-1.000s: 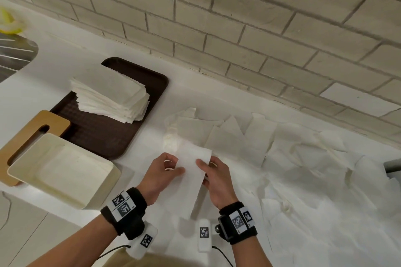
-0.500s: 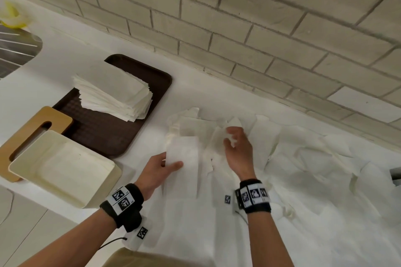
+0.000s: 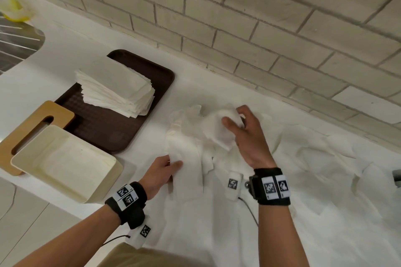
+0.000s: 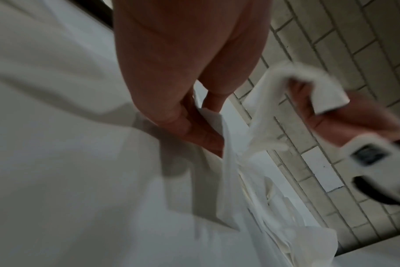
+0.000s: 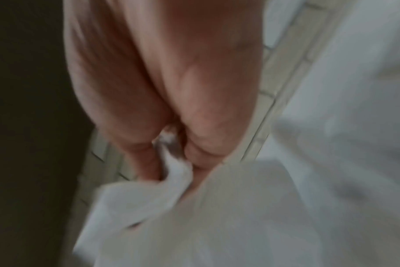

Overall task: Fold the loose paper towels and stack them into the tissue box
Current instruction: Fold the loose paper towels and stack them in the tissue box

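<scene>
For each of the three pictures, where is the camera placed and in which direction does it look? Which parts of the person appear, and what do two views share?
Head: from above, facing forward and down at the counter, tray, folded stack and open tissue box; both forearms, left hand, right hand.
Left wrist: under the left wrist, along the left hand pinching a paper towel; the right hand shows too.
Right wrist: along the right hand, which pinches a lifted towel; blurred.
Shared: head and left wrist both show the right hand's lifted towel and the brick wall.
</scene>
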